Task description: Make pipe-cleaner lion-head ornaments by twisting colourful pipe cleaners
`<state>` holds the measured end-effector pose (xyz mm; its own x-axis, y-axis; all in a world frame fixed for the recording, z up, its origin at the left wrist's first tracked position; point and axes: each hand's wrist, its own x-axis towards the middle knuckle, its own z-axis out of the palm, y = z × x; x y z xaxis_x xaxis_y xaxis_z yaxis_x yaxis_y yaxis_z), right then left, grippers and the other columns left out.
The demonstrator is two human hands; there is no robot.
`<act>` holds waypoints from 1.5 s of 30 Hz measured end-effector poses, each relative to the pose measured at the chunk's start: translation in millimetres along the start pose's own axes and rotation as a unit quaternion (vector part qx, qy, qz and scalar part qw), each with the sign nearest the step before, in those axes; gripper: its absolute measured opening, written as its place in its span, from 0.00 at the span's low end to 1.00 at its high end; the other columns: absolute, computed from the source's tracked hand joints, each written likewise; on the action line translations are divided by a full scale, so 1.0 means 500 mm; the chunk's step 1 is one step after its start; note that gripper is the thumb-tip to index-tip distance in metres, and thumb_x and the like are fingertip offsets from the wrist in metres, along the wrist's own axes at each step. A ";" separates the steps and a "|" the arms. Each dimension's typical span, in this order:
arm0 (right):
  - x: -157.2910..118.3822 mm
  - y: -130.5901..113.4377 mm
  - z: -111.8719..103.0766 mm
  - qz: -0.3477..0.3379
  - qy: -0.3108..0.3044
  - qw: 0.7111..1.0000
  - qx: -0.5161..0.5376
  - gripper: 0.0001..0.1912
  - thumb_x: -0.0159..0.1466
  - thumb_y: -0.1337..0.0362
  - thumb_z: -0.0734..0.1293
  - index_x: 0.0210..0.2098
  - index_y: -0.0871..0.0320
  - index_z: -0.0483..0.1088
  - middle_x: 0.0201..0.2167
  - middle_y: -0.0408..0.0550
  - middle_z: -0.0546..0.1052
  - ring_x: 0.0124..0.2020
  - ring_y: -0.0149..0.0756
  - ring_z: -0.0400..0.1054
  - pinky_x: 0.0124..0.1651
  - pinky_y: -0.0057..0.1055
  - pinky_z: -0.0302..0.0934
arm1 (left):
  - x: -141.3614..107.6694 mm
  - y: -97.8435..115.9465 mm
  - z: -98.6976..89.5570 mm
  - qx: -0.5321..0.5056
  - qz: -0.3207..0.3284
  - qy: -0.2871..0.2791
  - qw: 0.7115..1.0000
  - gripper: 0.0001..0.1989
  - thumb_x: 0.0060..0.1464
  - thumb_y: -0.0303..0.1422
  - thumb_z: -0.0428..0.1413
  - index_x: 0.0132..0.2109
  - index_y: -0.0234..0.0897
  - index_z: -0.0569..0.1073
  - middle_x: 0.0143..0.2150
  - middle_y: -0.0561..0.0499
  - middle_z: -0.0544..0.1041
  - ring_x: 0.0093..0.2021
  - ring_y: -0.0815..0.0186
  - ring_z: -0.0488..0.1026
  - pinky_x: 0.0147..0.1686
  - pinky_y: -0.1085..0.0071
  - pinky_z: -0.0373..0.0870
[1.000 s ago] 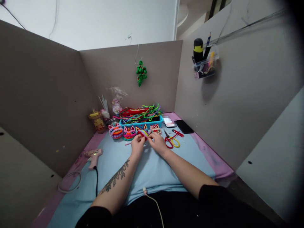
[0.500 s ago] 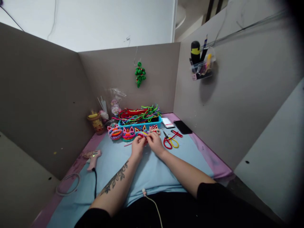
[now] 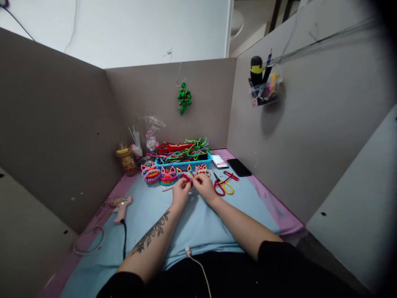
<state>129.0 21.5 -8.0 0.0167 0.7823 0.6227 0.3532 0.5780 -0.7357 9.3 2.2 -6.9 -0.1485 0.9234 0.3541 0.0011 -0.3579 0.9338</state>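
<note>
My left hand [image 3: 181, 191] pinches a small red fuzzy piece [image 3: 186, 177] in front of the blue basket. Close beside it, my right hand [image 3: 202, 186] has its fingertips together at the right end of the same piece. Just behind my hands, a row of colourful fuzzy animal heads stands on the blue cloth, among them a pink and orange one [image 3: 151, 173] and a pink-eared one [image 3: 168, 176]. A pink stick [image 3: 167, 189] lies left of my left hand. Scissors with red and yellow handles [image 3: 223, 187] lie right of my right hand.
A blue basket [image 3: 182, 164] full of coloured fuzzy stems stands at the back. A pink glue gun [image 3: 123, 210] with a black cable lies on the left. Behind are a brown cup [image 3: 126, 161] and, to the right, a black phone [image 3: 240, 167]. Grey partitions [image 3: 173, 103] enclose the table.
My hands stay close together, with slight finger movement; more of the red piece shows between them. The whole view has shifted slightly.
</note>
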 end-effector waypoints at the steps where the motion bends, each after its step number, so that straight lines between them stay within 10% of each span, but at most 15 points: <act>1: 0.001 0.002 0.001 0.021 -0.003 1.000 0.023 0.07 0.56 0.65 0.62 0.22 0.58 0.65 0.22 0.41 0.67 0.26 0.30 0.61 0.31 0.27 0.55 | 0.000 0.000 0.000 0.004 0.002 0.000 1.000 0.04 0.43 0.30 0.56 0.28 0.35 0.69 0.24 0.54 0.71 0.25 0.70 0.67 0.27 0.76 0.62; 7: 0.006 0.007 0.000 0.107 -0.028 0.985 0.129 0.09 0.55 0.61 0.63 0.21 0.58 0.64 0.18 0.39 0.65 0.23 0.30 0.59 0.28 0.27 0.55 | 0.002 -0.006 -0.004 0.023 0.016 -0.034 0.999 0.04 0.46 0.31 0.55 0.30 0.35 0.69 0.25 0.54 0.72 0.26 0.70 0.68 0.28 0.75 0.62; 23: 0.004 0.006 -0.021 -0.107 -0.059 0.991 -0.059 0.06 0.58 0.69 0.61 0.32 0.56 0.69 0.31 0.46 0.71 0.35 0.35 0.65 0.41 0.31 0.59 | -0.003 -0.005 -0.011 0.120 0.047 -0.045 0.991 0.04 0.47 0.32 0.55 0.29 0.35 0.71 0.24 0.54 0.72 0.26 0.69 0.68 0.27 0.75 0.61; 34: -0.006 -0.009 -0.026 -0.158 -0.072 0.982 -0.077 0.08 0.59 0.71 0.59 0.32 0.55 0.69 0.36 0.50 0.69 0.42 0.40 0.63 0.46 0.36 0.59 | 0.012 0.006 -0.011 -0.187 -0.186 0.006 0.965 0.13 0.36 0.34 0.63 0.28 0.33 0.69 0.24 0.52 0.73 0.26 0.69 0.71 0.31 0.72 0.67; 45: -0.013 -0.009 0.003 -0.010 -0.018 1.000 0.007 0.03 0.56 0.65 0.65 0.31 0.57 0.69 0.30 0.45 0.69 0.29 0.33 0.62 0.33 0.30 0.58 | 0.013 0.010 -0.009 -0.332 -0.209 0.013 0.920 0.10 0.38 0.27 0.63 0.28 0.35 0.68 0.27 0.54 0.73 0.31 0.71 0.72 0.39 0.72 0.68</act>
<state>125.9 14.1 -8.9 -0.0246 0.7790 0.6266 0.3404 0.5958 -0.7274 3.8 5.8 -0.1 -0.0229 0.9990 -0.0374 -0.6644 0.0127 0.7473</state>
